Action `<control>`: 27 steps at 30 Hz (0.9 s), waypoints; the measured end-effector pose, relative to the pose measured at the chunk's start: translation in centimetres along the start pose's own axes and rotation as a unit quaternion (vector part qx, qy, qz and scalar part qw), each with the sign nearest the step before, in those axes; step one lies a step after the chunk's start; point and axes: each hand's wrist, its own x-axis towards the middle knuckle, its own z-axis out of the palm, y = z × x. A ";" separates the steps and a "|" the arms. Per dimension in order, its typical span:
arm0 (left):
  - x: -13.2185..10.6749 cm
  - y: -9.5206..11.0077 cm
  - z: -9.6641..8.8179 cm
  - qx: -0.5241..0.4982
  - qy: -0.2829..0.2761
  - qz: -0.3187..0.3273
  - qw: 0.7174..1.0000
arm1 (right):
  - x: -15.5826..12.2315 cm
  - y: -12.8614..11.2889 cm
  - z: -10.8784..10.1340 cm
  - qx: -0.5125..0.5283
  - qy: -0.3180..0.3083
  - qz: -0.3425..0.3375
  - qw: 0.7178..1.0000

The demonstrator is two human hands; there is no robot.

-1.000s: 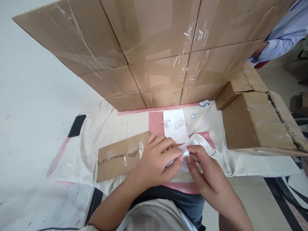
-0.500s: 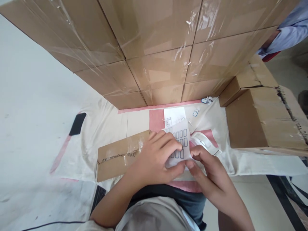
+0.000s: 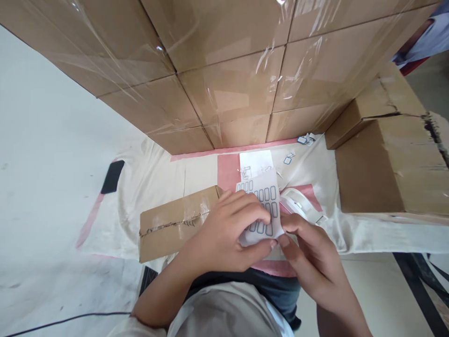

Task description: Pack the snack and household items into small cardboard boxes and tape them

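In the head view, a white sheet of stickers (image 3: 268, 194) printed with rows of dark-outlined rounded rectangles is held between my hands. My left hand (image 3: 233, 231) is closed on its left side, fingers over the face and thumb along the lower edge. At the lower right corner my right hand (image 3: 303, 248) pinches the sheet between thumb and forefinger, and the corner bends there. Behind the sheet lies a white paper (image 3: 255, 161) with printed outlines. A white curved object (image 3: 298, 203) rests just beyond my right hand, partly hidden.
Stacked, film-wrapped cardboard boxes (image 3: 231, 93) form a wall ahead. A small taped carton (image 3: 175, 224) lies left, larger cartons (image 3: 372, 173) right. A black phone-like slab (image 3: 112, 177) and small tag-like pieces (image 3: 306, 139) lie on the cloth (image 3: 199, 173). Another person's sleeve (image 3: 426, 44) shows upper right.
The view has shifted slightly. The sheet's right edge and lower corner are lifted a little, with my right hand's pinch still at that corner. My left hand keeps its hold.
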 end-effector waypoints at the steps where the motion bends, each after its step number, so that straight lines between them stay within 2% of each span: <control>1: 0.0 0.0 0.0 0.004 0.004 0.000 1.000 | 0.0 0.1 0.0 0.004 0.009 -0.006 1.000; 4: -0.1 -0.1 0.1 0.024 0.013 -0.004 1.000 | -0.1 0.3 0.0 0.005 0.027 -0.014 1.000; 10: -0.1 -0.1 0.4 0.056 0.022 0.006 0.998 | -0.2 0.7 -0.7 -0.002 0.018 0.018 1.000; 16: 0.2 0.3 0.9 0.102 0.048 0.029 0.993 | -0.5 1.2 -0.9 0.012 0.016 0.000 1.000; 23: 0.3 0.5 0.9 0.065 0.024 0.002 0.998 | 0.2 1.7 -1.4 0.027 -0.020 -0.034 0.999; 27: 0.4 0.6 0.9 0.047 0.022 0.008 0.999 | 0.1 2.2 -1.0 0.051 0.007 -0.045 0.998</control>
